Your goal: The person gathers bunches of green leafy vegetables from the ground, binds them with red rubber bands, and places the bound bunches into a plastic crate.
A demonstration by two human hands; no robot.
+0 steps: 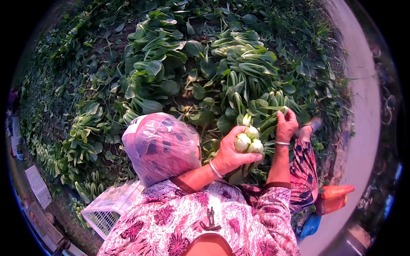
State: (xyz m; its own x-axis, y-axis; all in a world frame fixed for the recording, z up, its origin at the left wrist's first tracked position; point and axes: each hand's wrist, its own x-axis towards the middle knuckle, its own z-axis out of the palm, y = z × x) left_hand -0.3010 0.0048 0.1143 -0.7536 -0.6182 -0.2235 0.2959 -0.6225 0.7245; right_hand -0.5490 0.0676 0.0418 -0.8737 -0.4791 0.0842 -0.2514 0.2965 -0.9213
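Observation:
My left hand (232,152) is closed around a small bunch of bok choy (249,140), its several pale bases turned up towards me. At the right, my right hand (286,123) pinches a green leaf stalk (275,108) between thumb and fingers. Just beyond the hands lies a row of picked bok choy (253,59), stacked with pale stems together. Another heap of bok choy (152,64) lies further left. A knee covered with patterned cloth and clear plastic (161,144) is beside my left forearm. Whether the pinched stalk is joined to the held bunch cannot be told.
A white plastic crate (112,203) stands at the lower left. More bok choy (85,128) lies beyond it. A concrete path (365,112) runs along the right, with an orange bag (334,198) and a blue bag (310,226) near its edge. A foot in a shoe (312,125) rests near my right hand.

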